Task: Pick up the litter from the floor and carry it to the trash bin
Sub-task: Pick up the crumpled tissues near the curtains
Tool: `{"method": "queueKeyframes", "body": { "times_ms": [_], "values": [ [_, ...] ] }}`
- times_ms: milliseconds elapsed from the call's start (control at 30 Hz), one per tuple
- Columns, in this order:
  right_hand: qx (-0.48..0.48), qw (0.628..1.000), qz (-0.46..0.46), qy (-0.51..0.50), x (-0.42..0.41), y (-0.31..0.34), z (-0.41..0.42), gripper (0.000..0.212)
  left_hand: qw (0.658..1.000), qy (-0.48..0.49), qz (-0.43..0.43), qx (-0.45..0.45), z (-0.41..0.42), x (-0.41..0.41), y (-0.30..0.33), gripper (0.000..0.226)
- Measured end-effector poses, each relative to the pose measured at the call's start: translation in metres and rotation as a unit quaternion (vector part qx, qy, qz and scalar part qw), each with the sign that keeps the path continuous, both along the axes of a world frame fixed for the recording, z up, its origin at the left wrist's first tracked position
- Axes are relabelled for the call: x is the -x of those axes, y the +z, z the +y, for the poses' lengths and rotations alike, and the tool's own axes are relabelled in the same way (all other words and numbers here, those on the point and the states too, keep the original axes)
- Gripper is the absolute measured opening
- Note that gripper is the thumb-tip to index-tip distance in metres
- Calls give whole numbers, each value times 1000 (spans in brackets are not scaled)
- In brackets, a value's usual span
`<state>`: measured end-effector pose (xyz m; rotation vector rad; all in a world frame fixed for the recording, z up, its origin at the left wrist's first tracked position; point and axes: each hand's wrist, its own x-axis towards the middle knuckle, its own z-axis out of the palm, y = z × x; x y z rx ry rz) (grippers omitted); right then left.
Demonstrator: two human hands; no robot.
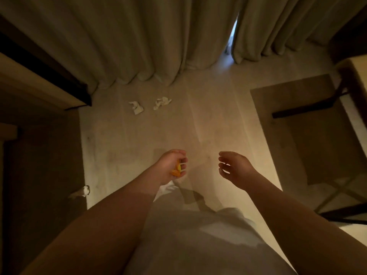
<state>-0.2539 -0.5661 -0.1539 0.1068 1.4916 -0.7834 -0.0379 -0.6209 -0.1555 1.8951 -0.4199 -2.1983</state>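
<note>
My left hand (172, 165) is curled around a small orange and yellow piece of litter (176, 170), held above the pale floor. My right hand (234, 169) hovers beside it with fingers apart and nothing in it. Two crumpled white tissues lie on the floor ahead, close to the curtain: the left tissue (136, 107) and the right tissue (161, 102). Another crumpled white scrap (83, 191) lies at the left, by the edge of the dark furniture. No trash bin is in view.
Long beige curtains (139, 36) hang across the far side, with a bright gap (234, 32). Dark furniture (39, 155) lines the left. A rug (297, 126) and a table with dark legs (309, 108) fill the right.
</note>
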Motion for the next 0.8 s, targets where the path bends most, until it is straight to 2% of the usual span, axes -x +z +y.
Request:
{"method": "queueKeyframes", "body": {
  "times_ms": [133,300,433,667,800],
  "values": [
    [17,998,-55,4,-63,11,-62,15,999,38,-3,18,-48,-74,12,17],
    [21,994,-77,70,-115,15,-145,15,990,135,22,20,-100,-131,8,16],
    [20,990,-85,110,-136,5,-217,1,983,180,27,5,-146,-151,-4,10],
    [-45,978,-38,200,-150,-52,-348,4,965,256,-51,-37,-240,-172,-50,2],
    [-80,960,-3,270,-151,-104,-408,3,964,241,-90,-68,-292,-175,-95,8]
  ]
}}
